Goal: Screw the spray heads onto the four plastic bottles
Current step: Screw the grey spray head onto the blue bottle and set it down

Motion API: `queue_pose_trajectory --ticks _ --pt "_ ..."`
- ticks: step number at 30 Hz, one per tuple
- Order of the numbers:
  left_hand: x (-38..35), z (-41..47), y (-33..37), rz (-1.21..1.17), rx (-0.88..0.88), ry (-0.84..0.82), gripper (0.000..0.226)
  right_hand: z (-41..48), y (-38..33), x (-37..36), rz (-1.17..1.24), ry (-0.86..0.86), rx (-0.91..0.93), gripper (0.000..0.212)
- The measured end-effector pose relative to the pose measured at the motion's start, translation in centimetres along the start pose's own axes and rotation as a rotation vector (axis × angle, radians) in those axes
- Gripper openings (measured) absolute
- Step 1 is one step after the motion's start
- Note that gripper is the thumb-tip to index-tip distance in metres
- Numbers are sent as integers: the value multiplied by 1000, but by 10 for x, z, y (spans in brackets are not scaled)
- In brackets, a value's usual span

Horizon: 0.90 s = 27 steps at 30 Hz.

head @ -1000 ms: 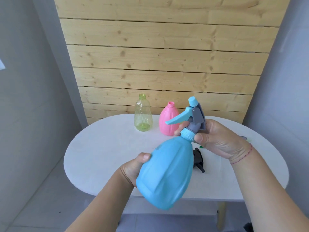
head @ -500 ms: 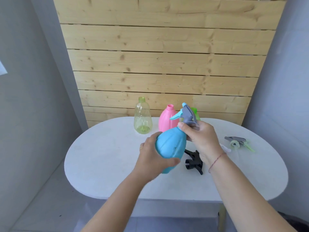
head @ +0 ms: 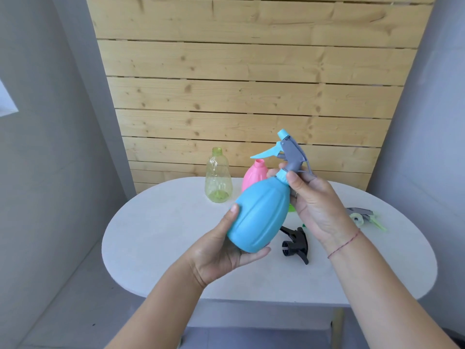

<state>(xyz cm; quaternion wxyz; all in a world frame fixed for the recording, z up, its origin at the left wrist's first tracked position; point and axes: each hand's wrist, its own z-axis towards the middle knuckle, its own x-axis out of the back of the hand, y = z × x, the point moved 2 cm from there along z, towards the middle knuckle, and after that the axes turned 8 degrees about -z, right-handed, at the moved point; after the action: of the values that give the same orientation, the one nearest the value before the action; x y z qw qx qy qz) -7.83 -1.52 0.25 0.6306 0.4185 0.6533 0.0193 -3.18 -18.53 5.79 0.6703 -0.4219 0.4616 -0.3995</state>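
The blue bottle [head: 260,215] is held in the air above the white table [head: 161,238], tilted so its neck points up and to the right. A grey and blue spray head [head: 289,154] sits on that neck, its blue trigger pointing left and its nozzle uppermost. The left hand [head: 221,250] cups the bottle's lower body from beneath, thumb pressed against the left side and fingers wrapped under the base, closed firmly on it. The right hand [head: 317,205] grips the collar where head meets neck, thumb on the near side of the collar and fingers curled around behind it, clamped on the spray head. A thin red string circles the right wrist.

Just below the right hand and right of the bottle's base, a black spray head [head: 295,244] lies on its side on the table. Further right of that hand, near the table's edge, lies a grey and green spray head [head: 362,216]. Behind the held bottle stands a pink bottle [head: 255,173], its neck open, partly hidden by the blue one. Left of it stands a clear yellow-green bottle [head: 218,180], also uncapped and upright. A small patch of green shows between the blue bottle and the right palm; what it belongs to cannot be told. A wooden plank wall [head: 251,91] rises behind the table.
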Motion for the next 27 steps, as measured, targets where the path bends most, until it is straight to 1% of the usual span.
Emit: queue_pose_trajectory --ticks 5,8,11,14,15,17,18,20,22,23,25,27 --pt "-9 3 1 227 -308 125 96 2 0 -1 32 76 26 33" --pt "-14 1 -5 302 -462 195 93 1 -1 -4 63 115 52 21" --pt "-18 3 -11 369 -557 228 80 2 1 -4 71 177 60 13" --pt "-14 6 -12 431 -568 257 76 2 1 -3 58 209 43 11" --pt "-13 6 -10 500 -558 269 73 1 1 -3 48 219 35 12" --pt "-11 5 -5 763 -586 330 68 0 1 -4 -33 267 42 8" --pt "-11 5 -3 924 -622 374 72 -1 1 -7 -91 292 62 3" --pt "-13 8 -7 1220 -724 450 93 -3 3 -19 -196 332 128 8" --pt "-19 10 -17 1394 -822 556 106 -3 7 -35 -293 377 185 12" --pt "-19 11 -19 1417 -850 611 108 -1 11 -43 -336 398 193 13" --pt "-14 11 -17 1401 -870 698 106 3 20 -59 -369 417 181 18" --pt "0 9 -8 1339 -857 738 100 8 31 -70 -368 365 163 21"
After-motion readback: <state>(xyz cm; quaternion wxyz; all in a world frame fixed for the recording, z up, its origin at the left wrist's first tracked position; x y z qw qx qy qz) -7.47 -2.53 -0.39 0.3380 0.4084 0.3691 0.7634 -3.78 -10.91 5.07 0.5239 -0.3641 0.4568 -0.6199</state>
